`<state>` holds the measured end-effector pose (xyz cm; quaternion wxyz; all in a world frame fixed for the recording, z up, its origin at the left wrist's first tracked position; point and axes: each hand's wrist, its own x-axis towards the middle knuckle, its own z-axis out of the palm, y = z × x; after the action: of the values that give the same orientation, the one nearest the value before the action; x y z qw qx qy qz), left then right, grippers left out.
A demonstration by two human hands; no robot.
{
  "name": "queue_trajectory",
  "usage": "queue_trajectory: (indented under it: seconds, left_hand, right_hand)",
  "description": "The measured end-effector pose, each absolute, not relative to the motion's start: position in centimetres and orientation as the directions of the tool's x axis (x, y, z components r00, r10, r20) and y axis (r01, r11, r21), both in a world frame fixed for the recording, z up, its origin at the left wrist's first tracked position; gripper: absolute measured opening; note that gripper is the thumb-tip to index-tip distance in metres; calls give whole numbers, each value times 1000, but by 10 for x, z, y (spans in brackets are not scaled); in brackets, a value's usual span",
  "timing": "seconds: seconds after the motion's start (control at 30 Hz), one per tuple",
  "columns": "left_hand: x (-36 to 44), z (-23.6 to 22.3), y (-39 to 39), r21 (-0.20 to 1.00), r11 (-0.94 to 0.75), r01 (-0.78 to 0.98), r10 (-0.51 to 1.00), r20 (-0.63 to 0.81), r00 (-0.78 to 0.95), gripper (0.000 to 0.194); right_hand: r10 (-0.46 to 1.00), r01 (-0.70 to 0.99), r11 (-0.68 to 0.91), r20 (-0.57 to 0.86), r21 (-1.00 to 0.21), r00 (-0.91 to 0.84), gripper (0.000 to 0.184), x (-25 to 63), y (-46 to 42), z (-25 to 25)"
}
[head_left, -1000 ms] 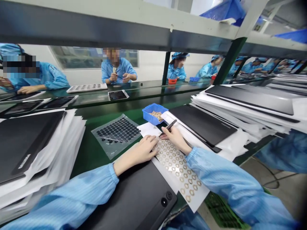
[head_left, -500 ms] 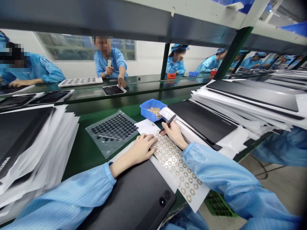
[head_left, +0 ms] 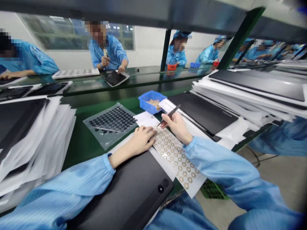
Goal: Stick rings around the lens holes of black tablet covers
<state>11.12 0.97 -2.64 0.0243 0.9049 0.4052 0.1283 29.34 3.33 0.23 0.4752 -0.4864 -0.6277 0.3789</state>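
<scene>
Tilted higher than before: slim black tweezers, clamped in the right grip over a gold-ringed white sheet. Left grip lay open alongside.

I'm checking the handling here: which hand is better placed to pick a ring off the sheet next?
Probably the right hand: it holds black tweezers with their tips near the sheet of gold rings. The left hand lies flat at the sheet's edge, holding nothing.
</scene>
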Motion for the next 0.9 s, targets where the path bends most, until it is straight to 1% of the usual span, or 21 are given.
queue_trajectory:
  seconds: [0.07, 0.1, 0.17, 0.23, 0.3, 0.33, 0.37, 0.5, 0.57, 0.63, 0.77, 0.9]
  left_hand:
    - [112, -27, 11, 164, -667, 726, 743, 217, 633, 40]
    - [112, -27, 10, 176, -666, 724, 744, 222, 630, 40]
    - [112, -23, 2, 198, -677, 709, 735, 232, 637, 40]
    - [110, -15, -19, 235, -715, 658, 699, 257, 667, 36]
    - [106, -5, -51, 298, -756, 583, 653, 285, 701, 31]
    - [103, 0, -69, 331, -756, 565, 650, 279, 707, 30]
    - [100, 3, -87, 340, -760, 554, 643, 263, 720, 29]
    - [93, 2, -132, 276, -816, 509, 566, 201, 799, 30]
    - [94, -3, -137, 240, -842, 484, 527, 169, 833, 31]
    - [96, -9, -135, 233, -842, 487, 525, 147, 838, 32]
    - [99, -15, -132, 275, -815, 511, 563, 161, 811, 34]
    - [99, -15, -135, 284, -802, 526, 582, 173, 794, 33]
  right_hand:
    - [969, 180, 199, 167, -963, -181, 31, 297, 1, 14]
    - [965, 142, 153, 117, -978, -235, 33, 299, -16, 17]
    - [943, 110, 5, -32, -994, -332, 33, 303, -50, 17]
    - [916, 94, -145, -169, -985, -363, 33, 306, -76, 7]
    - [917, 58, -213, -220, -975, -332, 34, 308, -92, -7]
    - [928, 40, -214, -216, -976, -304, 34, 309, -96, -14]
    - [939, 35, -202, -204, -979, -277, 34, 309, -98, -19]
    - [959, 91, -146, -163, -985, -232, 35, 310, -98, -26]
    - [963, 112, -122, -145, -986, -226, 34, 311, -98, -25]
    - [965, 127, -100, -127, -987, -229, 31, 311, -99, -24]
    - [963, 140, -89, -121, -986, -243, 29, 310, -101, -26]
    - [966, 144, -85, -116, -986, -230, 28, 311, -101, -26]
